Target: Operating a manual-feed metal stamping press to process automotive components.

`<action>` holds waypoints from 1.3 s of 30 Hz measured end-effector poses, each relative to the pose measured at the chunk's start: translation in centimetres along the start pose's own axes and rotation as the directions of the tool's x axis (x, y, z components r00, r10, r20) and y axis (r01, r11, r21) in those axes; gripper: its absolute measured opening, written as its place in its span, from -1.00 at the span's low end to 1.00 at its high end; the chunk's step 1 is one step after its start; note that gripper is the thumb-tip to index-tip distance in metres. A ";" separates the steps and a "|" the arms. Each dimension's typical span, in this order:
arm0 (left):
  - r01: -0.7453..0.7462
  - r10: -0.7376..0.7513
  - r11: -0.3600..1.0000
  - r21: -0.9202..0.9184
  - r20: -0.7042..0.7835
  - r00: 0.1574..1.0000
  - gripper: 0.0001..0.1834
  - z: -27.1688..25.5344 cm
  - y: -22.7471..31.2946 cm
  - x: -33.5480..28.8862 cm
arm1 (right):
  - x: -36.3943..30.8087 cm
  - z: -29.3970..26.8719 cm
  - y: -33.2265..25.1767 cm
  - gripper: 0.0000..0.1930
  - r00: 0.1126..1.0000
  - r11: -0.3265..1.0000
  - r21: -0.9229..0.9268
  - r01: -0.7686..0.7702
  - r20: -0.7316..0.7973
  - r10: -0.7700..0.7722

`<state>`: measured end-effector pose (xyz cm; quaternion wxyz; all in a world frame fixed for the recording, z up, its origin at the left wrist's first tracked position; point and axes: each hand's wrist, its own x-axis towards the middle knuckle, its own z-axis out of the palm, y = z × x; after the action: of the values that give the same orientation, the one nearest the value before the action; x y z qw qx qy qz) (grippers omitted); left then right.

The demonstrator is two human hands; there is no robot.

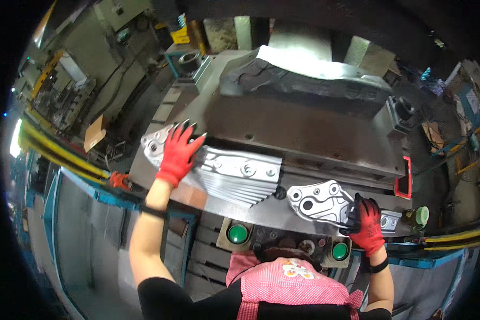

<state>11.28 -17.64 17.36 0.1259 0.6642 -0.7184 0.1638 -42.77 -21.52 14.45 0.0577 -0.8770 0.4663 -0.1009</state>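
Observation:
My left hand (177,154), in a red glove with dark fingertips, lies with its fingers spread over the left part of a fanned stack of stamped metal brackets (232,165). The stack's lower edges show as several thin layers. At the right, my right hand (367,226), in a matching glove, is closed round the narrow middle of a single stamped metal bracket (316,204). That bracket's wide, holed end points left, and its other end shows right of the hand. Both stack and bracket are at the front ledge (216,205) of a large press die.
Beyond the ledge rises the dark die block (304,125), with a cylindrical post (189,63) at its far left. Two green push buttons (238,233) sit below the front edge. Yellow-black bars (64,152) flank both sides. A red frame (404,178) stands at the right.

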 end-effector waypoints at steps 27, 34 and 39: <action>0.827 -0.832 0.535 -0.171 0.062 0.551 -0.23 8.8 9.9 -23.0 | 35.6 -1.0 -8.6 0.15 0.905 0.842 -0.533 0.080 -0.315 -0.286; 0.887 -0.672 0.417 -0.197 0.590 0.447 -0.01 16.2 16.3 -24.6 | 17.7 -5.5 -4.8 -0.06 0.925 0.995 -0.092 0.032 -0.375 -0.064; 0.979 -0.556 0.081 -0.186 0.807 0.200 0.23 16.3 16.7 -24.1 | -0.9 -0.5 5.5 -0.08 0.603 0.761 0.544 -0.353 -0.489 0.630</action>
<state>-2.65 -1.11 -8.28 0.2225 0.8564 -0.2086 -0.4166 -47.75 -23.85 13.77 0.0936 -0.5875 0.6536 -0.4679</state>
